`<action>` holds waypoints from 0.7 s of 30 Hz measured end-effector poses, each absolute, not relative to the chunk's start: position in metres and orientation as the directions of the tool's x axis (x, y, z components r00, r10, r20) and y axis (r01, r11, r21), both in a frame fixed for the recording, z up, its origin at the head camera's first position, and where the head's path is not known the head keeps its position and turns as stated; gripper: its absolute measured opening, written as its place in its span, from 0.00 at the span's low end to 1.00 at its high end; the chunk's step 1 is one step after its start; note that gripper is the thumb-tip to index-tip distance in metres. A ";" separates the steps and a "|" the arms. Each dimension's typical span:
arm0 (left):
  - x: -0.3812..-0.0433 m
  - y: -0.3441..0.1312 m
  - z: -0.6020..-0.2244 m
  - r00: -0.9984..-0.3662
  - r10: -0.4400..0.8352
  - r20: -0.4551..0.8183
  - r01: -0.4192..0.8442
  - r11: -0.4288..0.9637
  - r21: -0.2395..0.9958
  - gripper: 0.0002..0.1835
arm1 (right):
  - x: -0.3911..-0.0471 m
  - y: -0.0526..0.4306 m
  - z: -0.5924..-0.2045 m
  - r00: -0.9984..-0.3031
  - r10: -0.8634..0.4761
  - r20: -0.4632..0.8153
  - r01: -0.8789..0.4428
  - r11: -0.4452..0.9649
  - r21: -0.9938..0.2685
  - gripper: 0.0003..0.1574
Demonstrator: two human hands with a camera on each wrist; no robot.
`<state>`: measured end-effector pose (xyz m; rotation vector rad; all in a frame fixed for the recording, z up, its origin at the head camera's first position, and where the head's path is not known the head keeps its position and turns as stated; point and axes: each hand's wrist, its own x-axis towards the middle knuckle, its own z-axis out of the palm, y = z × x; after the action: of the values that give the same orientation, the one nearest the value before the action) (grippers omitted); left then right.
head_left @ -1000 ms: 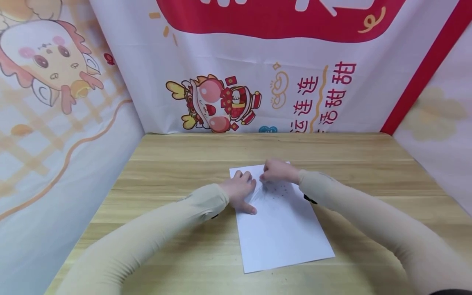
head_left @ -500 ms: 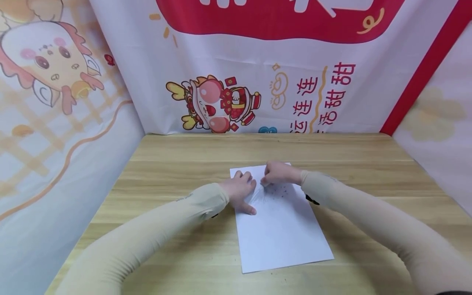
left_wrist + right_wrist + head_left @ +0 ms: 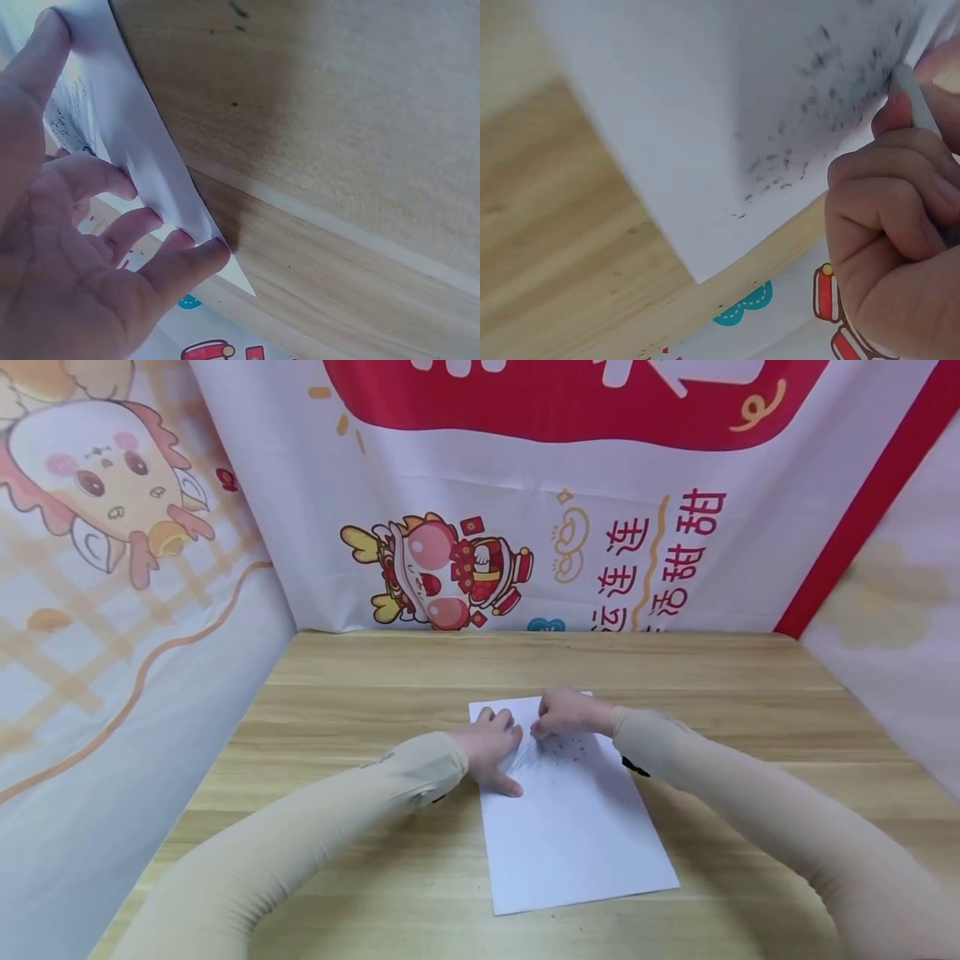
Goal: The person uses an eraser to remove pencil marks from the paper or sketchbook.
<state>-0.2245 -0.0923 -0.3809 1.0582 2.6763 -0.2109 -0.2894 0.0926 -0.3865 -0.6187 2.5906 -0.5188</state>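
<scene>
A white sheet of paper [image 3: 581, 843] lies slightly turned on the table. My left hand [image 3: 487, 752] rests on its upper left part, fingers spread and pressing it down; the left wrist view shows the fingertips [image 3: 214, 247] near the paper's edge. My right hand [image 3: 567, 712] is on the upper part of the sheet, its fingers curled. In the right wrist view it pinches a whitish eraser [image 3: 920, 105], the tip down on the paper. Dark eraser crumbs [image 3: 780, 161] are scattered beside it, and grey smudges [image 3: 67, 124] show between the hands.
The wood-grain table [image 3: 360, 693] extends on all sides of the sheet. A few dark specks [image 3: 238, 9] lie on it. Behind stands a white and red printed cloth [image 3: 450, 468], with further printed cloths [image 3: 217, 677] at the sides.
My right hand has shifted slightly toward me, with small movements over the same spot on the paper. The left hand has stayed in place.
</scene>
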 end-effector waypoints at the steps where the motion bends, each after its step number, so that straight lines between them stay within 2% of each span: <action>1: -0.224 -0.093 -0.381 -0.704 0.648 -0.291 0.685 0.728 -0.034 0.53 | -0.287 0.094 -0.387 -0.810 -0.484 -0.331 -0.323 0.839 -0.438 0.12; 6: -0.222 -0.094 -0.381 -0.706 0.646 -0.292 0.681 0.731 -0.029 0.53 | -0.276 0.097 -0.387 -0.794 -0.484 -0.367 -0.326 0.849 -0.415 0.12; 14: -0.222 -0.096 -0.380 -0.715 0.648 -0.264 0.677 0.736 -0.027 0.54 | -0.290 0.088 -0.390 -0.811 -0.512 -0.282 -0.349 0.811 -0.469 0.11; 21: -0.225 -0.096 -0.384 -0.701 0.661 -0.269 0.690 0.724 -0.020 0.53 | -0.281 0.096 -0.390 -0.788 -0.514 -0.339 -0.353 0.828 -0.435 0.11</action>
<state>-0.2246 -0.0959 -0.3842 1.0710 2.6856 -0.1740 -0.2812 0.0961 -0.3903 -0.6426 2.5592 -0.4888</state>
